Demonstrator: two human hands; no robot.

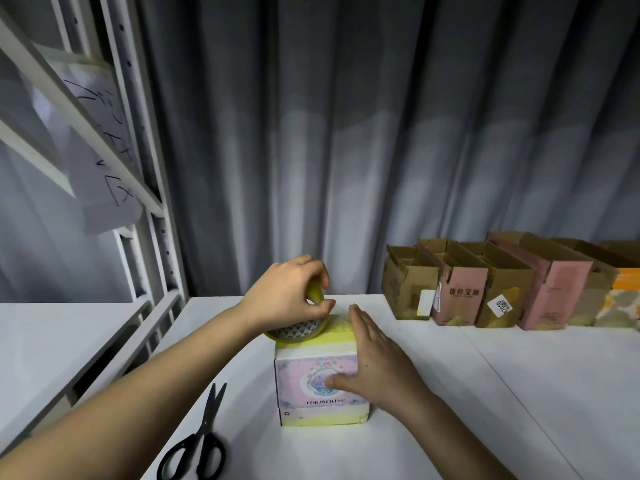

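At the frame's centre the left hand (284,296) curls its fingers round a tape roll (298,327) on the far top edge of the box (317,386). The right hand (377,362) presses flat, fingers straight, on the box's right side. Scissors (197,441) lie at lower left.

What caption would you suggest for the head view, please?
Left hand holds a tape roll on the box; right hand steadies it.

Black scissors (194,441) on white table (485,393); cardboard boxes (502,285) before grey curtain (346,133).
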